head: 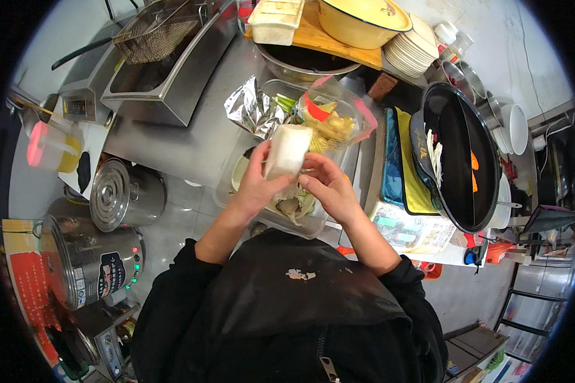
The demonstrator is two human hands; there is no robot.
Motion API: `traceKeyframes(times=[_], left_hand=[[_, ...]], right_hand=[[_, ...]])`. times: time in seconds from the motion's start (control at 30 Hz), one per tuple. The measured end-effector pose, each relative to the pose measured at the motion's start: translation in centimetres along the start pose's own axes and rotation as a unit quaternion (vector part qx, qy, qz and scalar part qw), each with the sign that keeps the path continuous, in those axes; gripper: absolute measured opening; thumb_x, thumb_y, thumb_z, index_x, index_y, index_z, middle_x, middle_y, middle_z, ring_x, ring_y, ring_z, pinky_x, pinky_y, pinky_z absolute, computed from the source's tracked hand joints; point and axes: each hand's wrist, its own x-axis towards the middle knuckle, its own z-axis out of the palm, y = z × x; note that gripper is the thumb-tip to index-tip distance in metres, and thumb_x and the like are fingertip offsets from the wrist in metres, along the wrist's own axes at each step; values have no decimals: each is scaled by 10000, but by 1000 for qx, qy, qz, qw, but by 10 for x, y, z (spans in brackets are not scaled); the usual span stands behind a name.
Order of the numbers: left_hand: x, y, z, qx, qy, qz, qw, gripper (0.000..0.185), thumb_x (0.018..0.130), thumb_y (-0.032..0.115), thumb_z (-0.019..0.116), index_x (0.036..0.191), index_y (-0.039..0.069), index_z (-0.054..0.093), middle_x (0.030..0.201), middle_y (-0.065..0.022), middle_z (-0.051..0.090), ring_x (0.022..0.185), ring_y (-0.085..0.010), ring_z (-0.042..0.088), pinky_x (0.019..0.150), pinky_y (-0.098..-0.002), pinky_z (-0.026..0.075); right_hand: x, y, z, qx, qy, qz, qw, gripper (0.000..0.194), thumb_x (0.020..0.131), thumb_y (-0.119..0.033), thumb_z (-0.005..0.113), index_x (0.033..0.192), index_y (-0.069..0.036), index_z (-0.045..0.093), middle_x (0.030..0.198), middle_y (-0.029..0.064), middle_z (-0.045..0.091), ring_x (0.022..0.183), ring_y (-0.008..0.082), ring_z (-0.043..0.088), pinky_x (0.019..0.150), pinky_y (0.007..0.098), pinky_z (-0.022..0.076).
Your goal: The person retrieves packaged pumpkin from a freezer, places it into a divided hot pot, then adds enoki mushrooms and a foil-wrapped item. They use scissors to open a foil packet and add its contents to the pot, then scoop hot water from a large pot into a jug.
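My left hand point(251, 191) grips a pale white block point(290, 146) with a smooth, slightly shiny face; I cannot tell whether it is food or a wrapped packet. Close against the block's right side is my right hand point(330, 186), fingers bent and thumb near its lower edge; whether it pinches anything is unclear. Both hands are above a clear plastic bin point(316, 230). In the bin, partly hidden, are a brownish bulb-like vegetable point(289, 207) and green slices. Beyond the block sit crumpled aluminium foil point(254, 107), green stalks point(284, 102) and a clear bag point(364, 112) of yellowish pieces point(338, 127).
Left stands a steel fryer point(148, 98) with a wire basket point(155, 40). Behind the bin, a wooden board point(311, 36) carrying a yellow enamel basin point(364, 24) lies over a steel bowl point(306, 72). A divided black pan point(484, 210) and folded towels point(414, 167) are at right.
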Motion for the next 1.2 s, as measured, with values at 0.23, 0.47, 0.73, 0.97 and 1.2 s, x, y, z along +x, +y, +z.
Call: traceKeyframes(times=[0.23,0.47,0.73,0.97,1.2], left_hand=[[-17,5,-9,44,-111,1,993,810,672,127,736,1343,60,287,1271,-112,312,1178,-241,366,971,-390,354],[3,3,-33,-144,-104,-97,979,871,698,92,735,1378,48,192,1277,-119,330,1180,-241,384,958,-382,372],[6,-26,-34,-264,-136,-131,946,542,766,1,653,1245,30,400,1153,-72,533,1062,-166,529,906,-321,433],[3,-28,-33,-204,-88,-102,970,506,752,-3,664,1197,18,424,1126,-68,539,1033,-163,535,893,-312,435],[-3,-22,-41,-104,-70,-71,990,566,732,0,677,1232,8,410,1139,-69,530,1041,-153,523,905,-298,422]], right_hand=[[17,20,5,17,76,2,997,549,730,-21,649,1218,10,398,1104,85,532,976,171,519,887,322,410],[17,15,6,155,47,42,986,513,721,5,626,1205,22,457,1044,81,593,936,155,572,817,285,455],[14,14,14,-75,53,22,996,364,749,-129,709,1065,-8,576,843,48,636,744,95,584,659,249,478],[11,15,19,-334,130,-42,933,173,797,-121,643,891,23,627,698,18,622,573,74,561,519,209,448],[7,-11,6,35,92,120,988,109,740,-13,635,831,47,624,674,82,621,483,106,529,419,210,392]])
